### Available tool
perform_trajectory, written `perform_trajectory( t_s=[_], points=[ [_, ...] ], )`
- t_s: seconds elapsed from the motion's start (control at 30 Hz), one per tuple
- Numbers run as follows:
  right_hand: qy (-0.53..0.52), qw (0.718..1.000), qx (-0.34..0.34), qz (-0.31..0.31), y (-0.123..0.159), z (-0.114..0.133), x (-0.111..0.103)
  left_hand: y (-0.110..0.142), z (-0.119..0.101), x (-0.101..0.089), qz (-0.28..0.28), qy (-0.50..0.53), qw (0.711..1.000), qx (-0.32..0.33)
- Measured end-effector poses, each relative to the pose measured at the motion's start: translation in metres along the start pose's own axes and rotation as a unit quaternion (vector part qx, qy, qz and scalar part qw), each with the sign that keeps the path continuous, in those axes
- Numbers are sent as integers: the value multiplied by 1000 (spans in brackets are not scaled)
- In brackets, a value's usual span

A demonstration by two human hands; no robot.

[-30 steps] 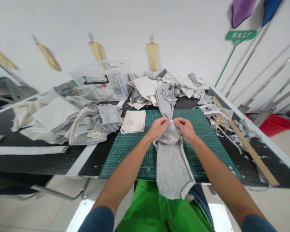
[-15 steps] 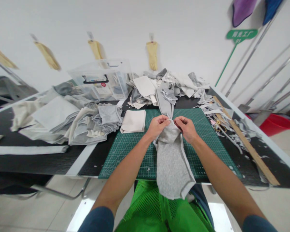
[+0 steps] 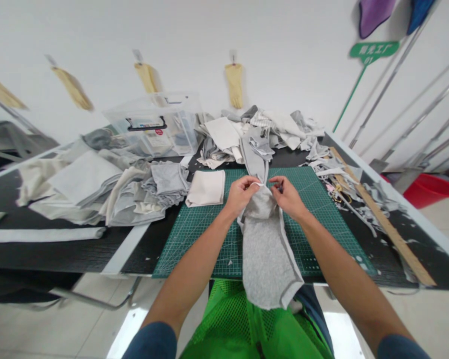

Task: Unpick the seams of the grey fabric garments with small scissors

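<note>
A long piece of heather-grey knit cloth hangs over the table's front edge, its pale cut edges curling. My left hand pinches the top edge of this cloth, where a whitish rim folds up. On the other side, my right hand has its thumb and fingers closed at the top right corner of the same cloth. Beneath both hands lies a green cutting mat. Just beyond them, another grey cloth piece trails from the back heap onto the mat. A folded cream cloth rests at the mat's left.
Piled fabric covers the left side, with a clear plastic bin behind it. A scrap heap stands at the back. Along the right edge lie a wooden ruler, small offcuts and gold-handled scissors.
My hands have shifted slightly away from me along the cloth's top edge. My right fingers have re-gripped, and the whitish rim stands up more by the left fingers.
</note>
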State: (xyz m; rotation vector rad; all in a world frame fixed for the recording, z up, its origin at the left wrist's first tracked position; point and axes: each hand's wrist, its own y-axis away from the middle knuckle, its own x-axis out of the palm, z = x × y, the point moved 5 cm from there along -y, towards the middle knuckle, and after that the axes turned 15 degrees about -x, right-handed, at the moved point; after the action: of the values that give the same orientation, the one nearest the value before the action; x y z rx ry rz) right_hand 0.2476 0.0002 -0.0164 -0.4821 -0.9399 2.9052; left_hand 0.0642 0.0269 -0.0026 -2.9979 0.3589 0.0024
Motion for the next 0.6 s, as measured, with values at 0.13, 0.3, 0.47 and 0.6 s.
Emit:
perform_trajectory(
  t_s=[0.13,0.3,0.47,0.6],
  points=[
    [-8,998,-67,-5,-2,10,0,1,-3,-1,-7,-21,999,26],
    [23,995,-97,-15,-1,20,-5,1,-5,-2,-20,-46,997,58],
    [103,988,-110,-9,0,22,-10,-1,-4,-2,-14,-22,998,48],
    [101,985,-142,4,1,28,-10,-1,-2,-1,-7,-16,999,34]
  ],
)
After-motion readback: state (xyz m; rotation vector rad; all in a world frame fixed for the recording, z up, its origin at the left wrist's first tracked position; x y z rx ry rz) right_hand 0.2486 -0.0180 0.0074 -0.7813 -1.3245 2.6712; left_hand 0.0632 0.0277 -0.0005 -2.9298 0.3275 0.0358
